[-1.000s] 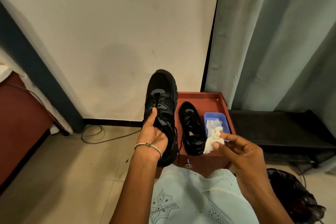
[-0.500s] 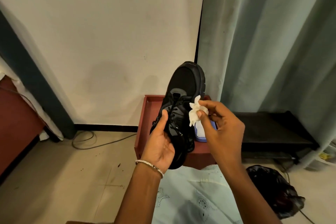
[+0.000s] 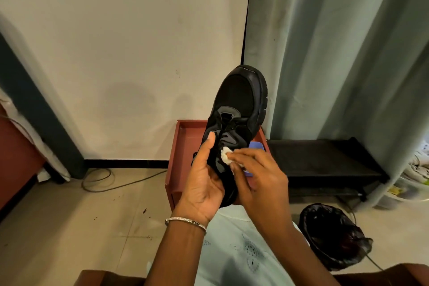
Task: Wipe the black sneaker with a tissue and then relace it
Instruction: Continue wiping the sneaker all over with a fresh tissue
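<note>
1. The black sneaker (image 3: 239,109) is at the centre of the frame, lifted clear of the red bench (image 3: 185,137); its toe points up and away and its lace side faces the camera, a tilt that puts the part being cleaned in plain sight.
2. The left hand (image 3: 204,183) cups the heel end from the left, its grip clamped on the shoe; the thumb lies straight along the upper, seemingly to brace it against the rubbing.
3. The right hand (image 3: 262,181) comes in from the right, its grip pinched together on a wadded white tissue (image 3: 226,158); the wad touches the upper just beside the laces.
4. A blue tub (image 3: 257,145) peeks out behind the shoe on the bench's right side, near the wiping hand, probably for easy reach; its contents are hidden.
5. A black bin bag (image 3: 332,239) sits on the floor at lower right, likely for spent tissue.
6. I judge the wiping step is in hand and relacing not yet begun; how the laces are threaded is too dark to tell.
</note>
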Demonstrator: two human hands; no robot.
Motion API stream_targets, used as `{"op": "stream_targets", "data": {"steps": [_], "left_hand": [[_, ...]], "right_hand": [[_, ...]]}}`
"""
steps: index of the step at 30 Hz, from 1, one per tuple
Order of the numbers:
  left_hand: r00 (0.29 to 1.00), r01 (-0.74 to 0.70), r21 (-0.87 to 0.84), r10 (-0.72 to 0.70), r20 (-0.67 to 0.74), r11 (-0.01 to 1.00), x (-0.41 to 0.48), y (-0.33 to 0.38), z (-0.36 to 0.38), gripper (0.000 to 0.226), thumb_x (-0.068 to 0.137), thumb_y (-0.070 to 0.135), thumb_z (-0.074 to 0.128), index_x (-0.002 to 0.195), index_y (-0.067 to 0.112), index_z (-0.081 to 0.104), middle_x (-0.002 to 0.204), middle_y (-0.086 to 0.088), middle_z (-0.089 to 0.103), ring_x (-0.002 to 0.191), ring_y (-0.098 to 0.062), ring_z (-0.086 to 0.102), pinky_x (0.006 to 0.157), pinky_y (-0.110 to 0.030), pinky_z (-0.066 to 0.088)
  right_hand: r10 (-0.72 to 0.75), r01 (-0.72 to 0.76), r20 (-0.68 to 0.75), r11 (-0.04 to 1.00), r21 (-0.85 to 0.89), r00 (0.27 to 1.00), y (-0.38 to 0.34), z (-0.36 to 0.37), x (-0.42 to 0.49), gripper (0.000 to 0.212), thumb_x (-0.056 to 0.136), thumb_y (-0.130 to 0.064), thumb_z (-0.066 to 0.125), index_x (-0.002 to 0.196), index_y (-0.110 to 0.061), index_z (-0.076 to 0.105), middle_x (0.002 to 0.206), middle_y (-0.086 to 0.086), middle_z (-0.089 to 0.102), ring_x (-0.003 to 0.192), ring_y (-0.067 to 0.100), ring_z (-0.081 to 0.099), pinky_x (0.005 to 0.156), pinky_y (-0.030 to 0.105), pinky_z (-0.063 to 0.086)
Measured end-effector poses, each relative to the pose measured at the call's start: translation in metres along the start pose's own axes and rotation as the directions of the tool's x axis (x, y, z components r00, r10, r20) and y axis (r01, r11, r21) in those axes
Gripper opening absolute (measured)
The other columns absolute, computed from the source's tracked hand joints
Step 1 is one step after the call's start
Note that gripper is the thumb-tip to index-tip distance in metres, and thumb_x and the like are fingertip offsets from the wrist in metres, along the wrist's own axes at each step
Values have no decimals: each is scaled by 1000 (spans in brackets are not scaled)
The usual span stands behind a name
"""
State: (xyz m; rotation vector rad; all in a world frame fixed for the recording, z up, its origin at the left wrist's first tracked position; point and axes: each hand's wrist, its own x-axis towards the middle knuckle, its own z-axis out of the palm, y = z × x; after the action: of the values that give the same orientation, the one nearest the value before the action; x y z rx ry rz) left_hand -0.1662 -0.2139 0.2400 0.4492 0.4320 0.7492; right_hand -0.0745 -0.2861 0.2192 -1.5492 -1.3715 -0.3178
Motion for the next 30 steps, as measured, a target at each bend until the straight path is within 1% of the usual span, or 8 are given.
{"op": "stream_targets", "data": {"steps": [4,7,12,17,20,23,27,30], "left_hand": [[1000,-8,32,8,0,999,-2,0,5,69,86,68,52,124,12,68,122,-17,68,112,-31,67,94,-43,54],[1000,19,-6,-19,2,1000,0,0,3,76,85,72,48,129,12,64,127,-17,65,119,-32,62,104,-46,46],[995,100,-79,-101,-12,992,4,3,-6,66,90,60,54,129,8,64,128,-19,64,116,-30,64,105,-42,45],[996,64,-54,-66,-51,996,8,7,-13,54,83,38,66,127,7,65,131,-20,62,124,-33,58,108,-45,44],[999,6,-57,-9,-53,998,9,5,-13,38,85,27,66,116,4,68,116,-17,69,102,-29,68,84,-39,59],[1000,-5,-98,2,-26,995,7,4,-12,23,88,19,61,104,5,70,99,-15,72,84,-26,72,66,-34,61],[999,-6,-143,11,35,990,3,5,-13,25,89,17,58,107,3,69,96,-16,73,83,-26,72,79,-39,61],[999,20,-137,-14,40,990,1,5,-14,30,88,20,57,108,2,69,96,-17,73,80,-28,73,70,-38,62]], "right_hand": [[-33,18,-122,993,-115,992,7,-9,24,18,89,-9,71,107,-6,74,107,8,66,99,16,61,94,12,45],[-51,28,-161,990,-140,986,8,-8,29,20,88,-7,73,107,-7,74,102,7,69,96,17,62,94,10,41],[-34,34,-53,999,-3,998,-7,-3,2,17,87,-8,74,104,-12,76,98,-1,68,91,14,60,81,25,51],[-42,42,42,999,2,998,-8,-1,-8,15,87,-13,74,102,-15,76,97,-6,69,92,12,60,82,26,49],[-61,60,-10,996,-72,998,1,-8,10,13,86,-15,74,99,-15,76,94,-5,71,90,16,57,82,25,45],[-29,25,-59,997,-76,998,4,-8,17,13,87,-13,75,100,-13,75,92,-2,70,89,18,59,81,18,43],[-15,15,1,1000,-14,1000,-8,-4,0,16,88,-12,73,103,-14,75,98,-4,71,91,14,63,82,26,51],[2,-6,63,998,58,998,-16,-4,-16,16,88,-12,73,104,-13,75,100,-3,70,95,11,65,84,23,53]]}}
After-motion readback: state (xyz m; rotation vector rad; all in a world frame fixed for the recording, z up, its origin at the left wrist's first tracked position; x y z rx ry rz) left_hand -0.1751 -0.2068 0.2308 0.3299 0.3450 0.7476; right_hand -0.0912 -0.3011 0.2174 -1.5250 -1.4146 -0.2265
